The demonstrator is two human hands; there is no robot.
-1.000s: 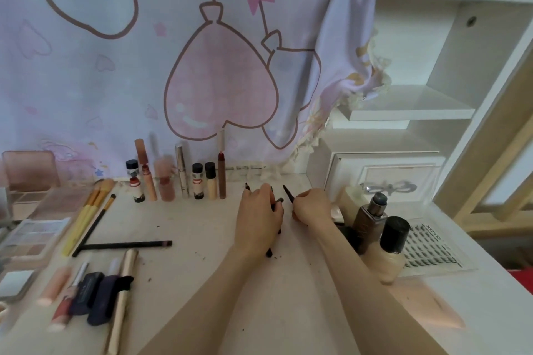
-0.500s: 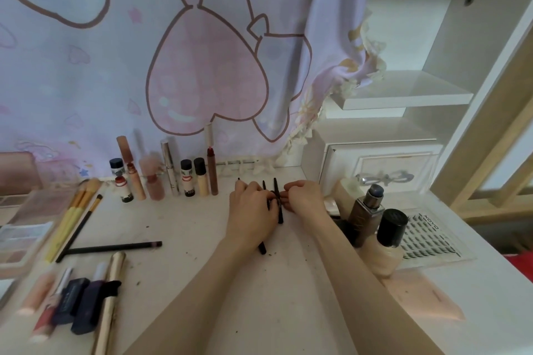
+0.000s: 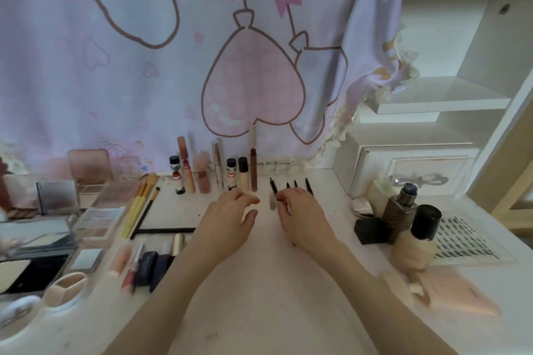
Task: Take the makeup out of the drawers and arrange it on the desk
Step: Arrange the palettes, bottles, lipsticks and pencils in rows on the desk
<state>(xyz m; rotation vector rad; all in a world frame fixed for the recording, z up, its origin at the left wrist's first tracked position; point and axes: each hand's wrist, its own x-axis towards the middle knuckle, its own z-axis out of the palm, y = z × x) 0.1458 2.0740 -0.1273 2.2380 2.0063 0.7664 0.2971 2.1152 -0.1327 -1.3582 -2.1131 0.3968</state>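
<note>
We get soft, even daylight, fairly bright, no hard glare. It seems to come through the pink curtain (image 3: 202, 66), which glows washed-out and low in contrast. Shadows under both forearms on the desk (image 3: 274, 282) are faint and diffuse. Wide-angle warp bends the shelves (image 3: 438, 101) at right. Motion blur smears the lower-left corner, the palettes (image 3: 95, 222) and the foundation bottle (image 3: 418, 242); the left hand (image 3: 227, 222) and right hand (image 3: 302, 216) are slightly soft.

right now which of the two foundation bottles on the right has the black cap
The rounder beige foundation bottle, nearer the camera, has the black cap. The darker, squarish brown bottle behind it has a grey cap.
</note>
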